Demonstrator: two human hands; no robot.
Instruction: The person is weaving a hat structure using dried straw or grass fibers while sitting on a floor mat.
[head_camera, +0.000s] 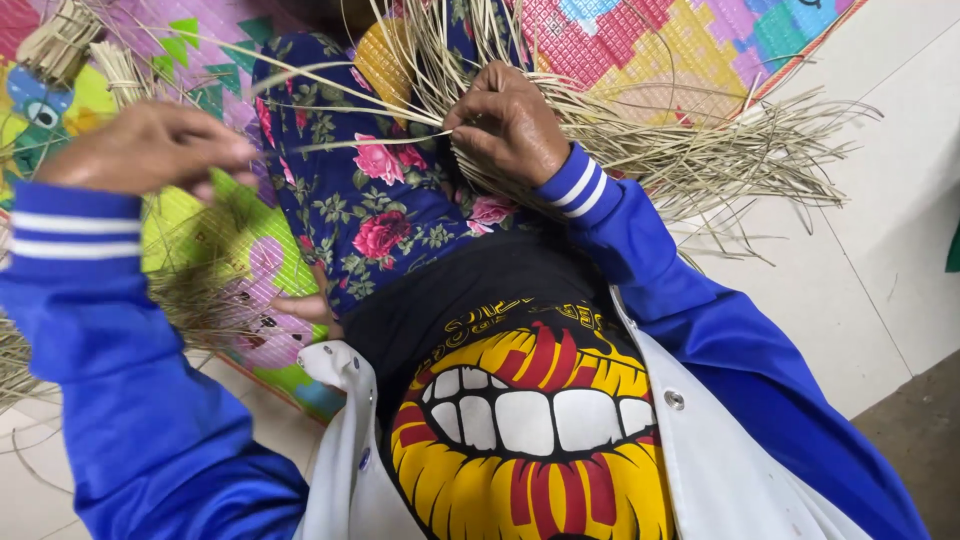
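My right hand (508, 125) sits at upper centre of the frame, fingers curled down into a thick bundle of pale straw (640, 140) that fans out to the upper right over the white floor (860, 300). The hand is closed on the strands where they gather at my lap. One thin strand (370, 143) runs from under this hand leftward across my floral skirt (370, 220).

My left hand (150, 150) is raised at upper left, blurred, fingers bunched narrow; the strand's far end reaches toward its fingertips, though I cannot tell whether it is pinched there. More loose straw lies below that hand at the left edge, on a bright patterned mat (240, 260) that spreads across the top of the frame. Two small tied bunches (60, 45) rest on the mat in the upper left corner. My blue sleeves with white stripes frame the lower half.
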